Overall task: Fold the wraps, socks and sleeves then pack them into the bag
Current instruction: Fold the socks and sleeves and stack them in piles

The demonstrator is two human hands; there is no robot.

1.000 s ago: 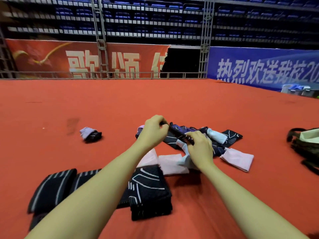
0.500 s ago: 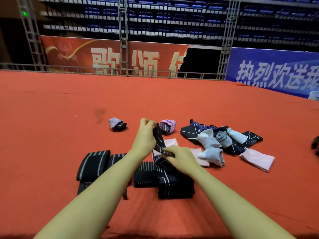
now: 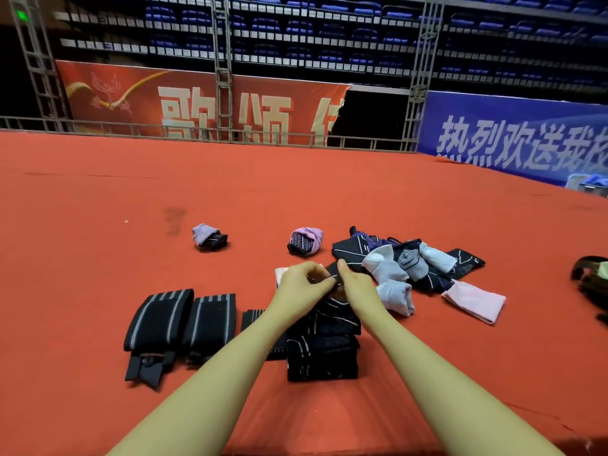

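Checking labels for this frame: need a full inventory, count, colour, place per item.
striped wraps: 2 plainly seen, black with grey stripes, folded side by side at left front; a third dark piece is partly behind the left arm
folded sleeve stack: 1 stack, black with white lines, centre front
rolled sock bundles: 2, lilac and black, one far left, one centre
unfolded pile: count unclear, black, purple, pale blue, right of centre
pink piece: 1, right of pile
bag: 1, dark, right edge, cut off
carpet: red
left hand: pinches a black sleeve above the stack
right hand: pinches the same sleeve
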